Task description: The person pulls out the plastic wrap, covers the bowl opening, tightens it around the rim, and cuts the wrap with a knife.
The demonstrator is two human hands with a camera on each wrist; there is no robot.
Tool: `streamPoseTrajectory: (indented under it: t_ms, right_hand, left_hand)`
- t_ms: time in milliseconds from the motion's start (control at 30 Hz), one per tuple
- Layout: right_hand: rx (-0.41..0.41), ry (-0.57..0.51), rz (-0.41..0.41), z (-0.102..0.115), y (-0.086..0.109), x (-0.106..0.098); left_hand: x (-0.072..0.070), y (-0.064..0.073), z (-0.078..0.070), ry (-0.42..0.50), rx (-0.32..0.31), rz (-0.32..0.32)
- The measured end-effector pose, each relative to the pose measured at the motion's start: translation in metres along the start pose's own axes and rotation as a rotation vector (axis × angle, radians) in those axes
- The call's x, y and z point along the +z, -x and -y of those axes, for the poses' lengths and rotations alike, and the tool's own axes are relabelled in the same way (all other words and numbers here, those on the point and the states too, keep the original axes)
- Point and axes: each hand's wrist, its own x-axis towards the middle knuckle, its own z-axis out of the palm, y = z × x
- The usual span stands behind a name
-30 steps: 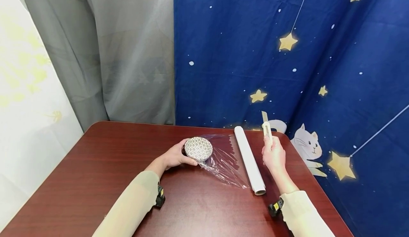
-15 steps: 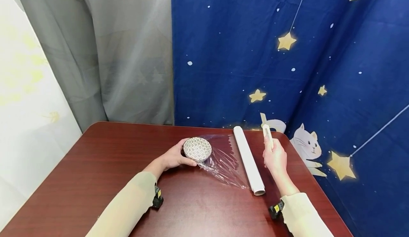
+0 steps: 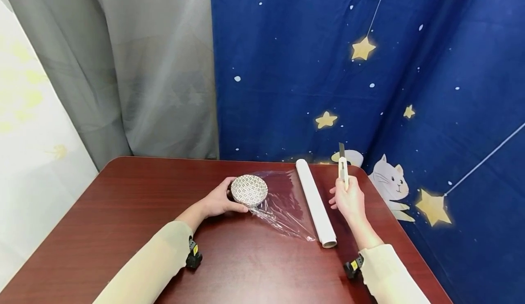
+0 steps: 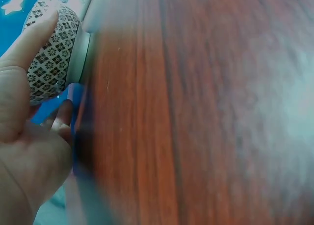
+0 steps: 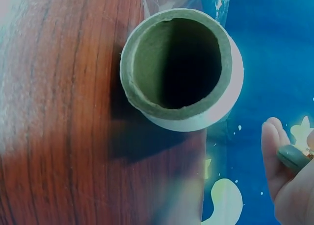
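Note:
My left hand (image 3: 219,200) grips the left side of a small round bowl (image 3: 249,190) with a fine lattice pattern. In the left wrist view its thumb lies along the bowl's patterned side (image 4: 51,63). Clear cling film (image 3: 285,206) stretches, wrinkled, from the bowl to a thick white roll (image 3: 316,203) on the table. Beyond the roll's right side, my right hand (image 3: 350,200) holds a white utility knife (image 3: 343,172) with the blade out and pointing up. Some of that hand's fingers are loosened from the handle. Which way up the bowl sits, I cannot tell.
Everything lies on a dark red wooden table (image 3: 143,213). Its far edge runs close behind the bowl and roll. A blue starry curtain (image 3: 283,76) and a grey curtain (image 3: 164,67) hang behind it. The roll's hollow end (image 5: 176,63) faces the right wrist camera.
The right hand's fingers have loosened and spread toward the roll, and the knife has turned more upright. The left hand still holds the bowl; the whole head view has shifted slightly.

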Motion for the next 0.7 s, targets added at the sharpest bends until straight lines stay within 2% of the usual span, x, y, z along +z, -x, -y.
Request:
streamPoseTrajectory:
  t_ms: [67, 200, 300, 433, 500, 600, 700]
  right_hand:
    - [0.015, -0.016, 0.017, 0.001, -0.001, 0.0]
    - [0.026, -0.003, 0.036, 0.001, -0.003, -0.002]
    - [0.013, 0.043, 0.042, 0.002, -0.005, -0.002]
    - [-0.006, 0.102, 0.064, 0.007, -0.006, 0.001]
    - [-0.014, 0.118, 0.086, 0.01, -0.006, 0.003]
    - [-0.022, 0.14, 0.117, 0.015, -0.006, 0.009]
    - [-0.022, 0.17, 0.152, 0.019, -0.006, 0.016]
  left_hand:
    - [-0.001, 0.0, 0.0, -0.035, 0.013, 0.002]
    - [-0.007, -0.001, -0.002, -0.183, -0.02, 0.017]
    - [-0.013, -0.004, -0.011, -0.282, -0.038, -0.034]
    - [-0.014, -0.021, -0.04, -0.4, 0.029, -0.164]
    - [-0.011, -0.033, -0.058, -0.489, 0.079, -0.186]
    - [0.0, -0.05, -0.084, -0.619, 0.149, -0.153]
    - [0.015, -0.067, -0.105, -0.667, 0.144, -0.076]
